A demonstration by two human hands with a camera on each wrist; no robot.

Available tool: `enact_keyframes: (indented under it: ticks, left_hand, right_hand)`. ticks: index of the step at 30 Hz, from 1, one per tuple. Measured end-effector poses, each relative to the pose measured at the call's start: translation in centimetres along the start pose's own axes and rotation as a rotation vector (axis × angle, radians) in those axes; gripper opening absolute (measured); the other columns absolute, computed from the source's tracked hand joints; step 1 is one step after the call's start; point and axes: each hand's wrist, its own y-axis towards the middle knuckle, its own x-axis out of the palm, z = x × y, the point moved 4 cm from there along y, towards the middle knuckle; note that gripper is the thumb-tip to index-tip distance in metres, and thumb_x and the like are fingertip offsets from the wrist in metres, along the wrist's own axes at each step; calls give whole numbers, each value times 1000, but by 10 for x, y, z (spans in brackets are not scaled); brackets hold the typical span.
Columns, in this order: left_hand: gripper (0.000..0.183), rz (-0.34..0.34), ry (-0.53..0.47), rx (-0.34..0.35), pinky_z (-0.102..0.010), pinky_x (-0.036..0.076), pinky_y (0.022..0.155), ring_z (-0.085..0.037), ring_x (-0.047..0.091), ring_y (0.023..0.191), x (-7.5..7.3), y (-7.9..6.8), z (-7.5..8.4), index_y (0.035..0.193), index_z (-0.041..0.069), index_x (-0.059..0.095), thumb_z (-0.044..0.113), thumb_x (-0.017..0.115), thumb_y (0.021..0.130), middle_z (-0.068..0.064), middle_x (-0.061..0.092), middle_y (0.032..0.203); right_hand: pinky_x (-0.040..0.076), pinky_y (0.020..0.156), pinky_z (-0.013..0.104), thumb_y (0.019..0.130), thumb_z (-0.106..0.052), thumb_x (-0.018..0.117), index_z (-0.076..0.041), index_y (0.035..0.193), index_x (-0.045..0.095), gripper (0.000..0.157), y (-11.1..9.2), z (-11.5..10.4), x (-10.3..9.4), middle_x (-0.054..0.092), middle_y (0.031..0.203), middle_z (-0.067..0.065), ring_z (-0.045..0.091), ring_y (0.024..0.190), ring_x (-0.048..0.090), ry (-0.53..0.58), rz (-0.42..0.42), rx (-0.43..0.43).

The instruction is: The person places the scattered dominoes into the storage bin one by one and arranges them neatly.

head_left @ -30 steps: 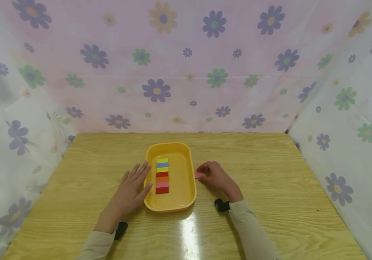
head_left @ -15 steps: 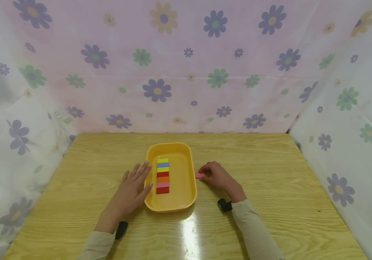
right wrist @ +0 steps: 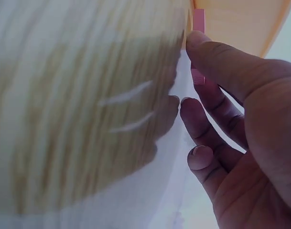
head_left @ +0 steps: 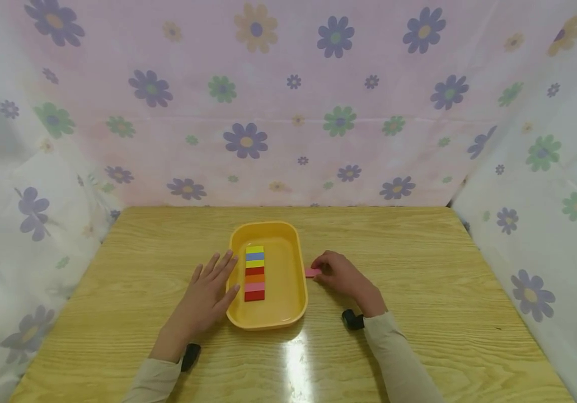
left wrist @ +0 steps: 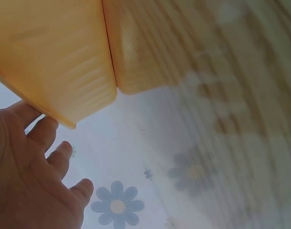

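A yellow plastic tray (head_left: 284, 305) stands on the wooden table. Inside it, along its left side, several coloured rectangular blocks (head_left: 255, 271) form a row: yellow, blue, red, orange and pink. My left hand (head_left: 201, 305) lies at the tray's left rim with fingers spread and straight; the left wrist view shows its fingertips against the rim. Just outside the tray's right wall is a flat pink block (head_left: 311, 273). My right hand (head_left: 341, 275) pinches its right end between thumb and forefinger, and the other fingers curl loosely, seen in the right wrist view.
The wooden table (head_left: 419, 252) extends around the tray on every side. Flower-patterned cloth (head_left: 288, 101) closes off the back and both sides. A black wrist camera (head_left: 191, 356) sits under the left wrist, another black camera (head_left: 352, 319) under the right.
My right hand has shifted slightly right, away from the tray, and more of the pink block shows. The left hand stays at the rim. The whole head view has drifted a little.
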Motion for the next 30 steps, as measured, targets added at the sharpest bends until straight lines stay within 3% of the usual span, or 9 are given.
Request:
enact_keyframes:
  ticks: [7, 16, 24, 30]
  left_hand:
    - [64, 9, 5, 2, -67, 10, 122, -36, 16, 157, 1, 0, 0, 161, 12, 33, 38, 53, 105, -6, 24, 169]
    - [64, 8, 26, 1, -67, 11, 121, -36, 17, 156, -1, 0, 1, 160, 11, 33, 37, 53, 105, -6, 25, 168]
    - [64, 0, 36, 4, -67, 12, 121, -36, 18, 156, 0, 1, 0, 161, 11, 32, 38, 52, 106, -6, 24, 169]
    - [64, 0, 36, 4, -67, 12, 121, -37, 17, 156, -1, 0, 0, 160, 11, 33, 39, 52, 106, -6, 24, 169]
  right_hand:
    - [55, 84, 37, 92, -4, 73, -4, 108, 76, 16, -6, 1, -3, 67, 98, 4, 17, 89, 61, -45, 29, 7]
    - [56, 86, 38, 92, -7, 74, -5, 111, 76, 18, -13, 2, -3, 67, 100, 4, 19, 93, 63, -23, 80, -2]
    - [59, 76, 29, 89, -1, 77, -2, 104, 78, 15, -21, 0, -5, 65, 97, 7, 20, 87, 64, 88, 196, 2]
    - [62, 76, 32, 85, 3, 78, -3, 98, 80, 14, -25, -1, -5, 71, 98, 9, 25, 86, 71, 220, 271, 25]
